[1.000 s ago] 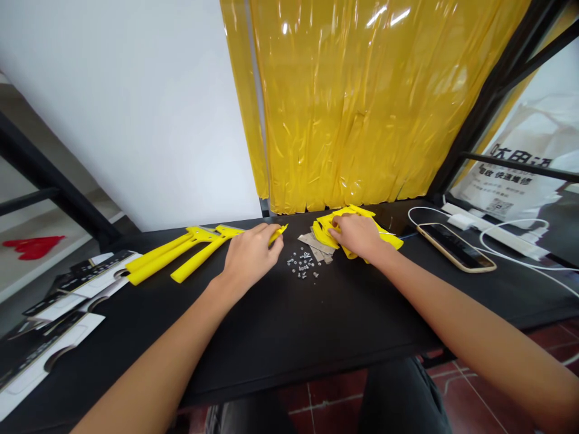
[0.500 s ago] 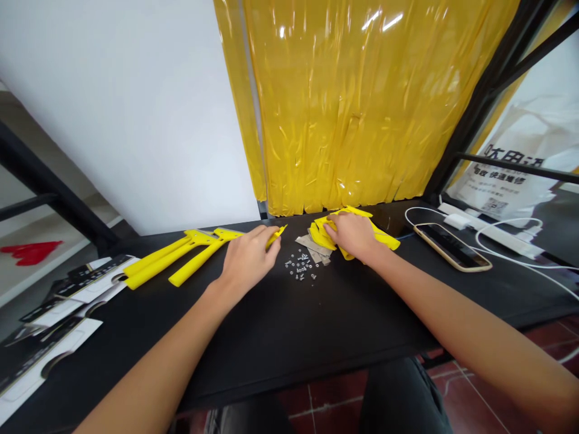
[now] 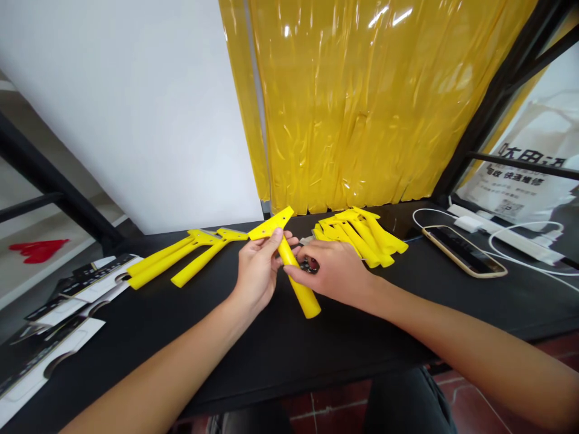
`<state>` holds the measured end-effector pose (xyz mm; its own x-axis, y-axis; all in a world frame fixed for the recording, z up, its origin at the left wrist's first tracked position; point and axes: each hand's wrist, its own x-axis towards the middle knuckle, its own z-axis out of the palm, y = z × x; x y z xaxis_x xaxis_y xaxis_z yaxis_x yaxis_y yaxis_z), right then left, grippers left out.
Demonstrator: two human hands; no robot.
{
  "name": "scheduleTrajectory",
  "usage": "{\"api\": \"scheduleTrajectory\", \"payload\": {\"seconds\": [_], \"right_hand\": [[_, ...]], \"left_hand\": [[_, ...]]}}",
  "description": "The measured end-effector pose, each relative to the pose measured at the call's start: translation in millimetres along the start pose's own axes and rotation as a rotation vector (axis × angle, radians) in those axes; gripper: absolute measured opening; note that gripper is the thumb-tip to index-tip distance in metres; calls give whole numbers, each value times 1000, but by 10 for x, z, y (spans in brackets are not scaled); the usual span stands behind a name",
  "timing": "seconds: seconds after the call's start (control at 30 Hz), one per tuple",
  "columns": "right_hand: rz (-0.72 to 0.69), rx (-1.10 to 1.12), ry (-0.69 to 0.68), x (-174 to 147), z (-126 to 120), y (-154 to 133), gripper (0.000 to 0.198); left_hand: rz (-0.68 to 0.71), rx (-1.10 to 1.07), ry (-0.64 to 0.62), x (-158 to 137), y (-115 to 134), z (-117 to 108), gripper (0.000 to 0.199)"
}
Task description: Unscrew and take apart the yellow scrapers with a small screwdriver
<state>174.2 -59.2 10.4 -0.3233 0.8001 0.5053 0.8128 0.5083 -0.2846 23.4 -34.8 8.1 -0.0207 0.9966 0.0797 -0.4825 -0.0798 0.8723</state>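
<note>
My left hand (image 3: 259, 265) is closed on the head of a yellow T-shaped scraper handle (image 3: 306, 298), thumb across the joint. The round grip slants down to the right. My right hand (image 3: 337, 265) is curled at the grip's right side, its thumb against it; whether its hidden fingers hold anything else I cannot tell. Behind that hand, several small metal screws and nuts (image 3: 309, 265) show through the gap under its fingers. A pile of yellow scraper handles (image 3: 362, 235) lies just beyond the right hand. Left of my left hand rest several more yellow scrapers (image 3: 196, 262) with metal strips at their heads.
Black-and-white card packaging (image 3: 67, 319) is stacked at the left of the black table (image 3: 253, 355). A phone (image 3: 464, 250), white cables and a power strip (image 3: 506, 235) lie at the right. A yellow plastic curtain (image 3: 362, 108) and a white panel (image 3: 149, 114) stand behind.
My right hand has come left and nearer from the pile to the scraper handle's grip. My left hand has turned, and the handle now shows fully between my hands. The screws are mostly covered.
</note>
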Motion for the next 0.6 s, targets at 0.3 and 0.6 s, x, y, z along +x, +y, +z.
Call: {"api": "scheduleTrajectory", "payload": {"seconds": [0.3, 0.6], "right_hand": [[152, -286, 43, 101, -184, 201, 33], [435, -620, -206, 272, -469, 1025, 35]], "left_hand": [[34, 118, -61, 14, -62, -11, 39], [-68, 279, 84, 242, -45, -178, 37]]}}
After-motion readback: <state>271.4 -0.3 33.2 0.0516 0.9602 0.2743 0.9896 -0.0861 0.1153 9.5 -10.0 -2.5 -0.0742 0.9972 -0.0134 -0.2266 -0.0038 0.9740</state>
